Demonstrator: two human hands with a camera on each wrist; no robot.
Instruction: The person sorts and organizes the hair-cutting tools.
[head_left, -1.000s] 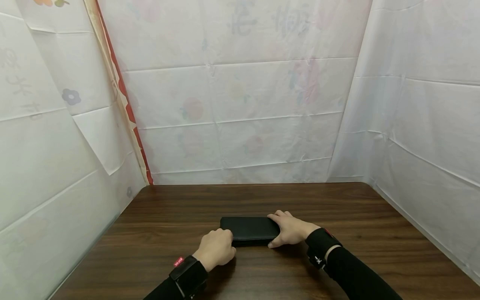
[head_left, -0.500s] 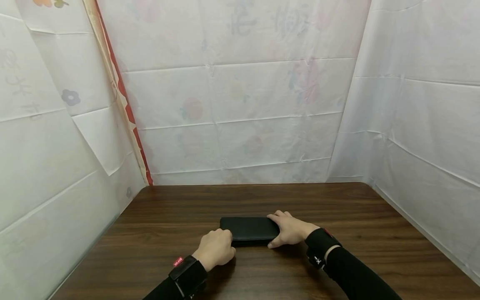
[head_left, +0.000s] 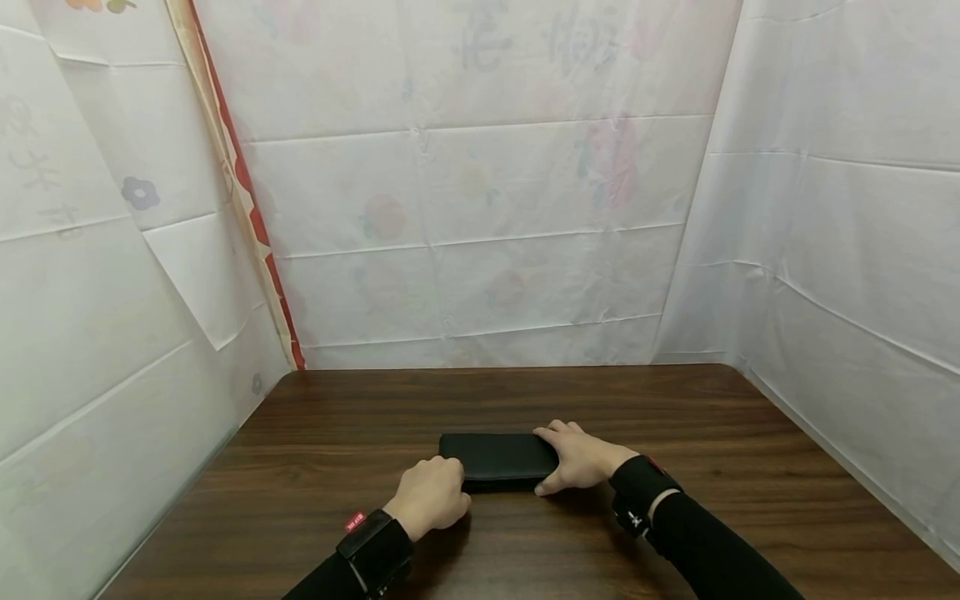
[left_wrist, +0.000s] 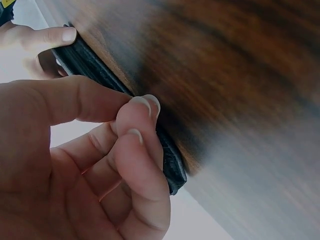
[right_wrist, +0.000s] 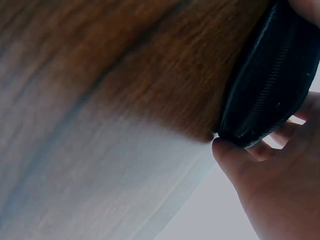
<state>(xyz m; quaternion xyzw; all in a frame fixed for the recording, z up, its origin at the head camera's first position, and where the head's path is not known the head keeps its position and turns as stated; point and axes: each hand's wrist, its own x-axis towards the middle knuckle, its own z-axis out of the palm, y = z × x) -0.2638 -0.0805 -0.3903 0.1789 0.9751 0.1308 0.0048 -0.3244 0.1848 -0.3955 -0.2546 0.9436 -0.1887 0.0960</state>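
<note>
A black, leather-like zip wallet [head_left: 498,456] lies flat on the brown wooden table [head_left: 360,400], long side facing me. At its near left corner my left hand [head_left: 430,497] is curled, thumb and forefinger pinched together. In the left wrist view those fingertips [left_wrist: 137,107] meet right at the wallet's edge; what they pinch is hidden between them. My right hand [head_left: 585,458] grips the opposite end, with the thumb on the near corner and fingers over the far side. The right wrist view shows a dark zipper [right_wrist: 270,80] running along the wallet's side.
White printed sheets hang as a back wall [head_left: 480,250], a left wall [head_left: 97,333] and a right wall [head_left: 847,292] round the table. A red-edged strip [head_left: 251,200] runs down the left corner. Black bands circle both wrists.
</note>
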